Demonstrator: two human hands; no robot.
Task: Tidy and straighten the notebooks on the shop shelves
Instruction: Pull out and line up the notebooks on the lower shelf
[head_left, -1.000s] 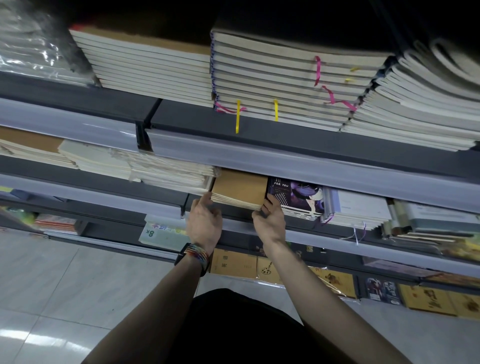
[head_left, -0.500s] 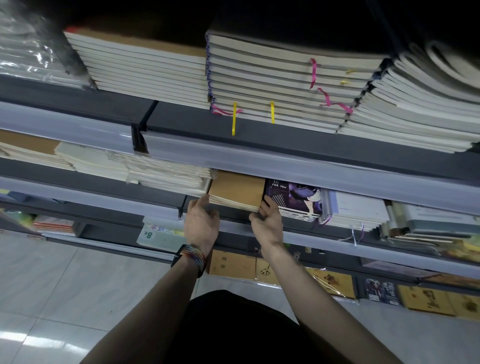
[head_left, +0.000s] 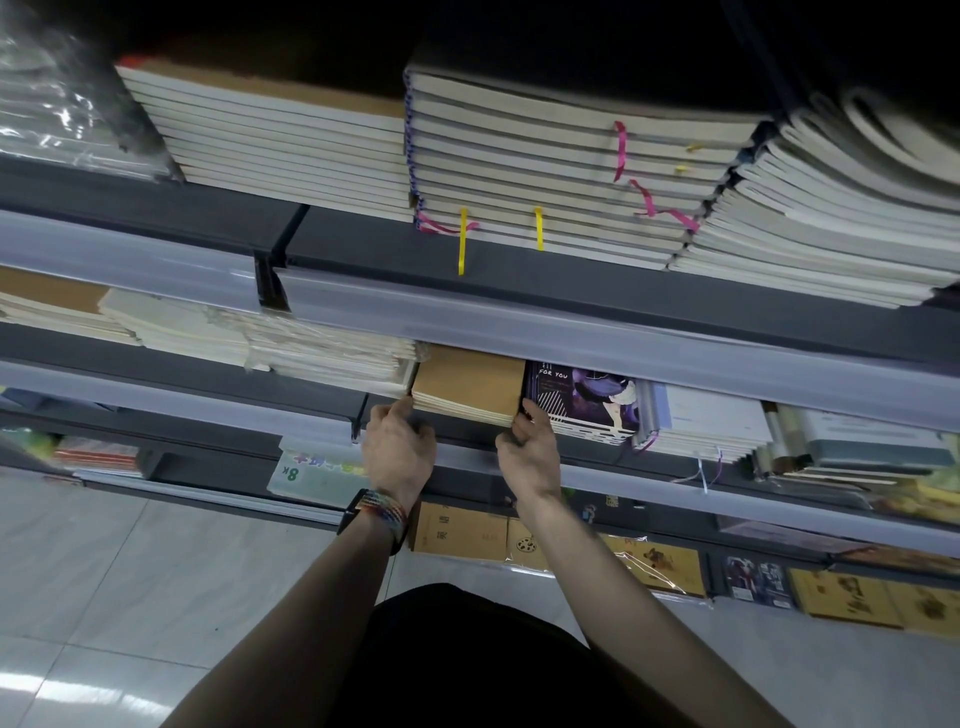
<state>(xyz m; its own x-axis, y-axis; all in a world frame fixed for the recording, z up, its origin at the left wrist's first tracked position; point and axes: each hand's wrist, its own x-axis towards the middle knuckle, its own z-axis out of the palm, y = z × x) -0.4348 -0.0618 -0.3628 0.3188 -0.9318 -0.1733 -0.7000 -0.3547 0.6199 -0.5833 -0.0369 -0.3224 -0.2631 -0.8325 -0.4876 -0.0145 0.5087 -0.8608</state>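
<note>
In the last 1 second little has moved: the left hand (head_left: 400, 452) and right hand (head_left: 530, 452) keep their curled fingers gripping the front corners of the brown notebooks (head_left: 467, 384) on the middle shelf (head_left: 675, 480), so this stack looks nearly squared.

Back of brown notebook stack (head_left: 467, 384) is hidden under the upper shelf's price rail (head_left: 571, 332). Left hand (head_left: 400, 452) fingertips are hidden behind its knuckles at the stack's front left corner, grip unreadable; right hand (head_left: 530, 452) fingers curl out of sight under the front right corner. Purple notebook (head_left: 582, 400) small print is too small to read, and white stack (head_left: 857, 218) is cut off at the right edge.
</note>
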